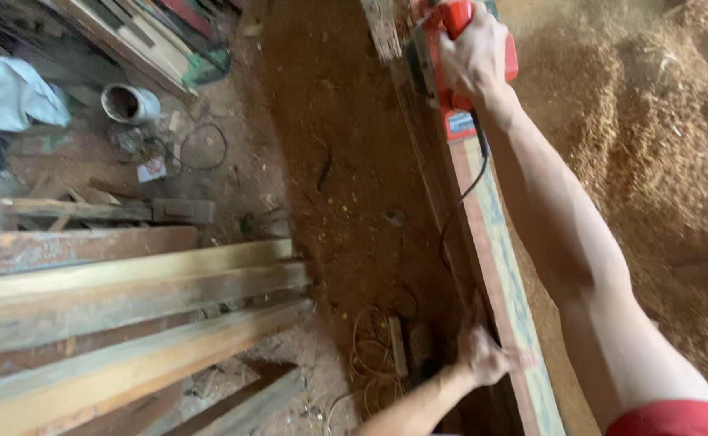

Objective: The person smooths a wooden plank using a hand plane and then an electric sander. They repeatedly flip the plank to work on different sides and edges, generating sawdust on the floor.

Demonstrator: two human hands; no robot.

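A sawdust heap [653, 145] fills the right of the dirt floor [338, 161]; stacked timbers [128, 307] lie at near left. A long plank [499, 274], its top face reddish with pale green patches, runs from near to far between them. The right hand [473, 56] is clamped on a red planer [451, 73] at the plank's far end, a small label on the tool's near end. The left hand [487, 359] grips the plank's near left edge. A grey can [130, 103], its inside dark, lies at far left.
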